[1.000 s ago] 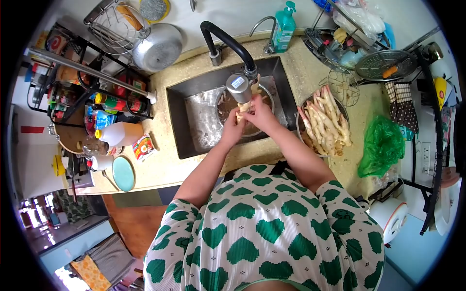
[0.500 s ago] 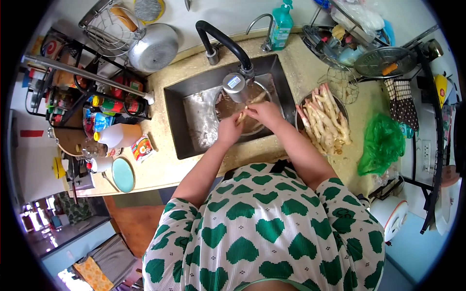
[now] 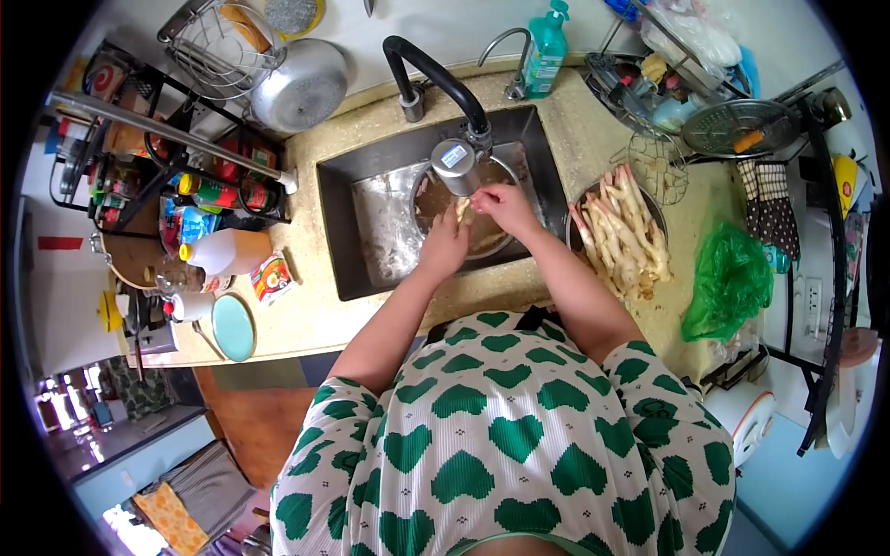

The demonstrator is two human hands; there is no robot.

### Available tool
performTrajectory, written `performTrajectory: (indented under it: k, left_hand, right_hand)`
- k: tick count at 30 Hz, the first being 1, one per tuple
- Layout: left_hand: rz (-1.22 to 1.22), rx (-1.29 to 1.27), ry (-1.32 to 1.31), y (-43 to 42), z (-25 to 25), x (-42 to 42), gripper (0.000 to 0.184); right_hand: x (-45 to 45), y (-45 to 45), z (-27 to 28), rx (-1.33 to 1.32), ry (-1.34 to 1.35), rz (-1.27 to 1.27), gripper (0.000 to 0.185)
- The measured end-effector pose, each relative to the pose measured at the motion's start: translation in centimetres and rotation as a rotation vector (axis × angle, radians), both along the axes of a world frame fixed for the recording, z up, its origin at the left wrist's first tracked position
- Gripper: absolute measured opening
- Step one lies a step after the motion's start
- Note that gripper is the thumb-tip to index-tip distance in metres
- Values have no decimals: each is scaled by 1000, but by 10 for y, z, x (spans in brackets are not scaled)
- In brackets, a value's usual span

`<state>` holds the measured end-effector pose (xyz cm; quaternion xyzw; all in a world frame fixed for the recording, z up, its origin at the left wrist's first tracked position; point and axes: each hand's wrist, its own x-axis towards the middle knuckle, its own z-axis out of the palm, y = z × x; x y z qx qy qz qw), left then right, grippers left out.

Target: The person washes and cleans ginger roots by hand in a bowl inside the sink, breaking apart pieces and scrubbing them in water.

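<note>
A: Where's the chicken foot (image 3: 463, 208)?
B: Over the metal bowl (image 3: 414, 209) of brownish water, just below the silver cylinder (image 3: 454, 167) on the end of the tap (image 3: 436, 70).
A: Who has hold of it?
B: The left hand (image 3: 446, 243). Its fingers are closed around the foot, with the pale end poking out past them.
A: And the right hand (image 3: 506, 209)?
B: Just beside it. The thumb and fingers are drawn together at the upper end of the foot, but I can't tell whether they're gripping anything.
A: What's the bowl standing in?
B: The dark sink (image 3: 337, 222), toward its right side. The sink is set into the beige desk (image 3: 315, 317).
A: Anything just to the right of that?
B: A second bowl (image 3: 663, 219), with a pile of chicken feet (image 3: 619, 232) heaped in it, the reddish ends mostly toward the wall. A wire rack (image 3: 654, 169) is near its far side, and a crumpled green bag (image 3: 730, 283) lies farther right.
A: Behind the sink?
B: A slim curved tap (image 3: 506, 41), with a green pump bottle (image 3: 545, 56) beside it.
A: And on the left?
B: A jug (image 3: 228, 252) of amber liquid, a red noodle packet (image 3: 273, 278) next to it, and a round teal plate (image 3: 233, 329) near the front edge.
</note>
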<state>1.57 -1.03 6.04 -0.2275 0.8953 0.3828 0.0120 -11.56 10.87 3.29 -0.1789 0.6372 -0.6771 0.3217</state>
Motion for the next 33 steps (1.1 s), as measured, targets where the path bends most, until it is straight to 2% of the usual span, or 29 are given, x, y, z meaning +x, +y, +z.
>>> performTrajectory:
  k: [3, 4, 7, 10, 14, 16, 19, 22, 28, 31, 33]
  left_hand:
    - [-6, 92, 0, 0, -4, 1, 60]
    - [-15, 123, 2, 1, -2, 2, 61]
    - [-57, 94, 158, -2, -4, 5, 57]
    - [-133, 49, 120, -11, -7, 6, 56]
    - [-141, 58, 228, -19, -7, 5, 58]
    - [-176, 86, 166, -25, 13, 2, 58]
    - [-173, 68, 156, -29, 21, -4, 61]
    - [-175, 65, 180, -29, 22, -6, 64]
    - [-119, 195, 119, -30, 6, -7, 63]
    - [-121, 243, 149, -32, 2, -9, 62]
    - [-131, 304, 155, -33, 0, -9, 62]
  right_hand:
    - [6, -1, 12, 197, 334, 101, 21]
    - [6, -2, 13, 226, 339, 108, 19]
    - [-2, -3, 0, 149, 116, 120, 17]
    - [-9, 2, 5, 240, 177, 153, 16]
    - [-5, 4, 20, 237, 268, 200, 21]
    - [-8, 5, 16, 311, 345, 227, 25]
    - [-4, 7, 20, 296, 536, 130, 24]
    - [6, 7, 39, 224, 895, 143, 21]
    - [2, 14, 53, 356, 686, 238, 16]
    - [7, 13, 49, 200, 843, 119, 15]
    - [2, 16, 48, 226, 798, 143, 14]
